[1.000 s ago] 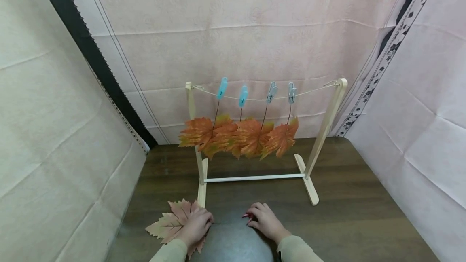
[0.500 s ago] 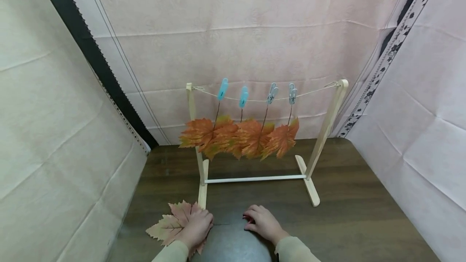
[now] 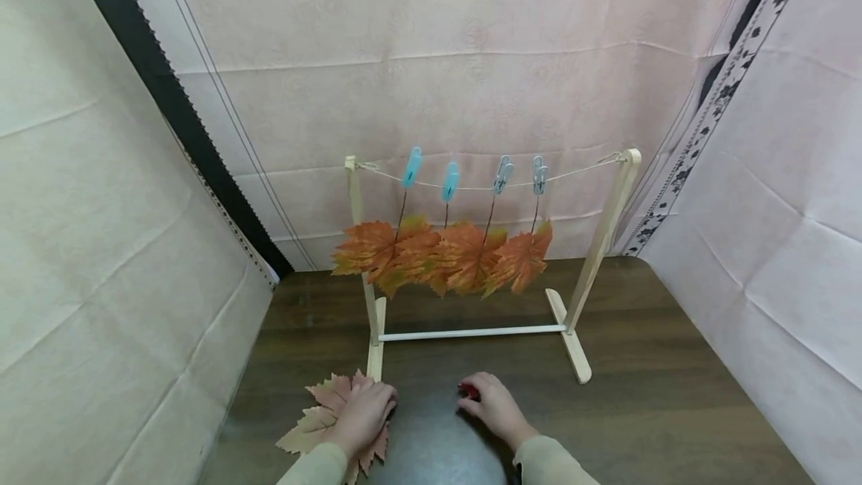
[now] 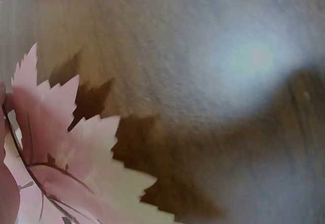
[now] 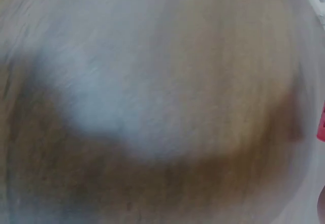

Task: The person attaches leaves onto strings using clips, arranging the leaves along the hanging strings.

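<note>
My left hand (image 3: 360, 414) pinches a pink and cream artificial maple leaf (image 3: 313, 425) near its stem, low over the table. In the left wrist view the leaf (image 4: 76, 148) shows dark veins, and its jagged shadow falls on the wood. To the right, my right hand (image 3: 494, 406) grips a small red clothespin (image 3: 469, 391), mostly covered by the fingers. Only a sliver of that clothespin (image 5: 321, 125) shows at the edge of the right wrist view. In front of both hands stands a wooden rack (image 3: 602, 234) with a string (image 3: 582, 168) across its top.
Several orange leaves (image 3: 465, 257) hang from the string by blue clothespins (image 3: 450, 181). A white rod (image 3: 471, 333) joins the rack's feet low down. The brown table (image 3: 646, 395) is walled by pale cloth (image 3: 438, 96) at the back and sides.
My right hand has shifted slightly right, and more of the red clothespin shows between its fingers. The leaf in my left hand has tilted and turned a little.
</note>
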`<state>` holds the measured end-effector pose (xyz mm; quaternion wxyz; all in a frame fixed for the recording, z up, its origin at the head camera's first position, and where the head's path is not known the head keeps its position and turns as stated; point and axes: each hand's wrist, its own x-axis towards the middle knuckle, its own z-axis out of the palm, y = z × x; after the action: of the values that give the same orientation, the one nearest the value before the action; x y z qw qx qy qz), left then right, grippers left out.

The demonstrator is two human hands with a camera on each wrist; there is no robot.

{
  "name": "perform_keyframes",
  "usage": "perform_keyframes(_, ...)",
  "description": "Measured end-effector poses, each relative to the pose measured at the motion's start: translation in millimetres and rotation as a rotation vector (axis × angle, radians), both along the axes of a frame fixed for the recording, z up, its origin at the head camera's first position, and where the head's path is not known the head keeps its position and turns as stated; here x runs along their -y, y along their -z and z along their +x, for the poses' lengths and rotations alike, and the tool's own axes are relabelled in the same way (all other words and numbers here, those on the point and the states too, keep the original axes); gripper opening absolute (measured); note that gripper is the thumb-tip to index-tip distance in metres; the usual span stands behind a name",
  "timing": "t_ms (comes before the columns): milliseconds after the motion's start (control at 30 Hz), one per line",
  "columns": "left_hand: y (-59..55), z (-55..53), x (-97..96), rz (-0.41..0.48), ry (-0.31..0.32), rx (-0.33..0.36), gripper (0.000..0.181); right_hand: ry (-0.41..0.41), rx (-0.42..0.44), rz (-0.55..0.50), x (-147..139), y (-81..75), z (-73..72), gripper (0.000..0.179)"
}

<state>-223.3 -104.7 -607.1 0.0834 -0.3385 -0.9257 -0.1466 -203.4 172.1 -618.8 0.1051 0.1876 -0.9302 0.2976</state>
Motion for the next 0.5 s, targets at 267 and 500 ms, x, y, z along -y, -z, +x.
perform_keyframes(267,-6.1,-2.6,-6.2,0.040,0.030,-0.109,0.004,0.101,-0.024,-0.078,-12,-10.2,-6.4,0.031)
perform_keyframes(500,-15.6,-7.9,-16.4,0.061,0.043,-0.143,0.004,0.193,-0.007,-0.150,-28,-26.9,-11.2,0.031)
